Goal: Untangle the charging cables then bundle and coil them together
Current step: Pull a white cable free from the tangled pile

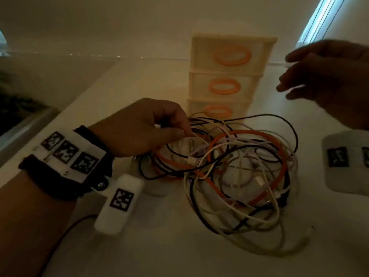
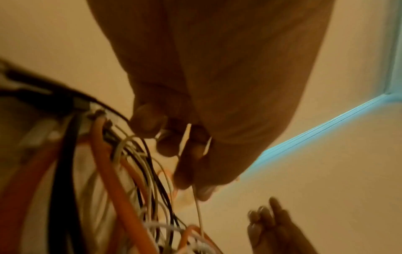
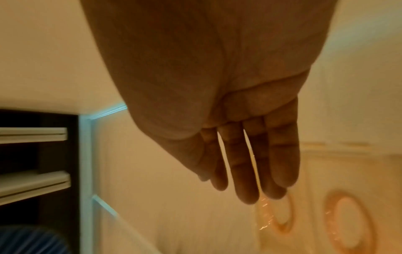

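The left hand (image 1: 139,126) pinches a thin white cable (image 2: 199,213) between thumb and fingertips at the near-left edge of the cable pile (image 1: 229,166), probably to single out one strand and steady the heap so it does not drag across the table (image 1: 159,252) when something is pulled. The right hand (image 1: 327,80) hangs above the table to the right of the pile, fingers straight and slightly spread, holding nothing; it looks ready to come in for a second strand. The pile lies on the table in front of a small drawer unit (image 1: 227,76) with orange ring handles. It is a loose knot of white, black and orange cables, loops crossing everywhere, with a few plugs showing.
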Demonstrator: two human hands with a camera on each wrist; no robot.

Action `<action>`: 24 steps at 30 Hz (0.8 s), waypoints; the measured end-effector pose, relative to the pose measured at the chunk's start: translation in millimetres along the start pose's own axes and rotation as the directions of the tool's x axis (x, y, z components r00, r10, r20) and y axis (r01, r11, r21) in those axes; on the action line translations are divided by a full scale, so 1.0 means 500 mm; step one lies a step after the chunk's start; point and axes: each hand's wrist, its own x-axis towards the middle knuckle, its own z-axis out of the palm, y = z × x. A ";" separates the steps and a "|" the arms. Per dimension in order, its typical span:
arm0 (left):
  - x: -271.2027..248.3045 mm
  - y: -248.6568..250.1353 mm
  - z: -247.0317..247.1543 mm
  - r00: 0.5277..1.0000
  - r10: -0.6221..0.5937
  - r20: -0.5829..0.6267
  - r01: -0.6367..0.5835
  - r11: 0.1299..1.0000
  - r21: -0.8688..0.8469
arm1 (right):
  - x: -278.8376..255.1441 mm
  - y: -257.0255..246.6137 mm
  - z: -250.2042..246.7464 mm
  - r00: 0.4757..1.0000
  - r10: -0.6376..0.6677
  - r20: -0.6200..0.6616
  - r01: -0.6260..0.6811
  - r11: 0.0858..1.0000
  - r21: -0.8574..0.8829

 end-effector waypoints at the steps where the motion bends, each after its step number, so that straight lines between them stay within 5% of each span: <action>1: -0.001 -0.002 0.003 0.997 -0.021 0.078 0.017 0.998 0.055 | -0.001 -0.017 0.016 0.999 -0.031 0.033 0.032 0.999 -0.010; 3: 0.002 -0.005 0.005 0.981 -0.071 0.178 0.038 0.983 0.181 | -0.011 -0.055 0.044 0.977 -0.129 0.168 0.133 0.991 -0.008; 7: 0.000 -0.006 0.013 0.954 -0.189 0.230 0.122 0.953 0.278 | -0.046 -0.074 0.152 0.847 0.037 0.530 0.162 0.932 -0.324; 12: 0.012 -0.008 0.018 0.956 -0.154 0.250 0.041 0.912 0.407 | -0.055 -0.027 0.192 0.828 0.195 0.526 0.151 0.826 -0.543; 16: 0.009 -0.009 -0.004 0.984 -0.107 0.142 0.057 0.946 0.320 | -0.050 -0.011 0.160 0.841 0.224 0.493 0.090 0.840 -0.535; 19: 0.015 0.004 -0.032 0.996 -0.056 -0.071 0.060 0.997 0.049 | -0.048 -0.016 0.141 0.842 0.242 0.482 0.047 0.857 -0.512; 24: 0.058 0.069 -0.060 0.866 0.006 -0.500 -0.233 0.890 -0.393 | -0.021 -0.021 0.134 0.883 0.244 0.402 0.068 0.779 -0.623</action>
